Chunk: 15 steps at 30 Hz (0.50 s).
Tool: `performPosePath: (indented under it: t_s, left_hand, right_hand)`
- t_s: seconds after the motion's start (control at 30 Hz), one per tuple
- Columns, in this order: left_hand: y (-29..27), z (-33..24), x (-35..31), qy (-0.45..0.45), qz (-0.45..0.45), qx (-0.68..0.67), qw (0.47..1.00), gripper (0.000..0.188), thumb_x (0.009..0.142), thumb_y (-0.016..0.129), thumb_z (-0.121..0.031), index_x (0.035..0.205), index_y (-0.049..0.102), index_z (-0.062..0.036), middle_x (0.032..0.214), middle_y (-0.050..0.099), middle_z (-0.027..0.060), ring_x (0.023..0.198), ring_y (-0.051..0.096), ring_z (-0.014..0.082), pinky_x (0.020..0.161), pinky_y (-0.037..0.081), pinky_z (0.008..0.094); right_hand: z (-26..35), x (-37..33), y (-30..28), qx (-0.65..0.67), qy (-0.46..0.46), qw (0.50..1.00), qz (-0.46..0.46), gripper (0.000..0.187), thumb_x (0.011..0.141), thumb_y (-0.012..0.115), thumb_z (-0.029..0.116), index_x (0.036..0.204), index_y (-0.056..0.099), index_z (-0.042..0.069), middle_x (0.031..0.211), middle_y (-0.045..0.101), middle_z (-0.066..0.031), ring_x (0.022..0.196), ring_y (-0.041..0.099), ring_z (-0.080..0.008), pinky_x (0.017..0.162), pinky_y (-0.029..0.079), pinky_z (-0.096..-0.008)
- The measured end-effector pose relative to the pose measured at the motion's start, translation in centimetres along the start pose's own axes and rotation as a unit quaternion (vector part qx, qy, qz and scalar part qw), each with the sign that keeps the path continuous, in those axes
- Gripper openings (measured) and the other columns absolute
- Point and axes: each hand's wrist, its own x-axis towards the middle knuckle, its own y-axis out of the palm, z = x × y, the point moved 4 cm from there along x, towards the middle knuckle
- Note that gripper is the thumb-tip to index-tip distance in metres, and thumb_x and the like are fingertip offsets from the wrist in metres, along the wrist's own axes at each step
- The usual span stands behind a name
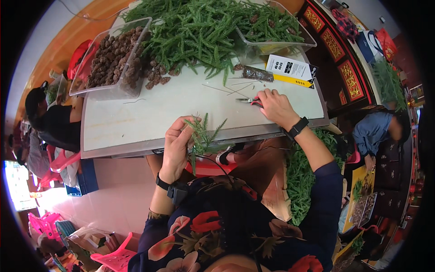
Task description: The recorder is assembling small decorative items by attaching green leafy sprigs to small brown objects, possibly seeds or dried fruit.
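My left hand (176,143) is closed around the stem of a green artificial pine sprig (204,136), held at the table's near edge. Over the right part of the table, my right hand (276,108) grips a small pair of pliers (250,101) with red and black handles. The jaws point left, close to the white tabletop (136,120). Several thin wires (226,89) lie just beyond the pliers. A clear packet of dark wire pieces (257,74) rests farther back, beside a yellow cutter-like strip (292,80) and a printed card (290,66).
A clear bin of brown pine cones (111,59) stands at the back left, with loose cones (156,75) beside it. Green sprigs (195,36) pile up at the back; another clear bin (276,44) is right of them. More sprigs (303,181) fill a box beside my right arm. Other people sit on both sides.
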Motion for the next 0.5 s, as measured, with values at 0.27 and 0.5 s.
performPosePath:
  t_s: [0.27, 0.5]
  left_hand:
    - [0.2, -0.3, -0.6, -0.035, 0.080, -0.129, 0.988, 0.013, 0.093, 0.057, -0.014, 0.101, 0.062, -0.0040, 0.094, 0.065, 0.0011, 0.060, 0.048, 0.0013, 0.049, 0.032, 0.0161]
    - [-0.5, 0.8, -1.2, -0.040, 0.079, -0.141, 0.986, 0.011, 0.091, 0.059, -0.014, 0.097, 0.062, -0.0043, 0.093, 0.066, 0.0015, 0.060, 0.049, 0.0013, 0.047, 0.031, 0.0156]
  right_hand:
    - [3.6, -0.7, -5.7, 0.323, -0.041, 0.934, -0.144, 0.029, 0.076, 0.070, 0.009, 0.101, 0.056, 0.010, 0.092, 0.057, -0.0071, 0.084, 0.060, -0.0283, 0.069, 0.051, -0.0388]
    - [9.0, 0.1, -7.1, 0.307, -0.173, 0.932, -0.089, 0.036, 0.069, 0.072, 0.002, 0.101, 0.058, 0.012, 0.095, 0.057, -0.0067, 0.085, 0.060, -0.0284, 0.071, 0.050, -0.0377]
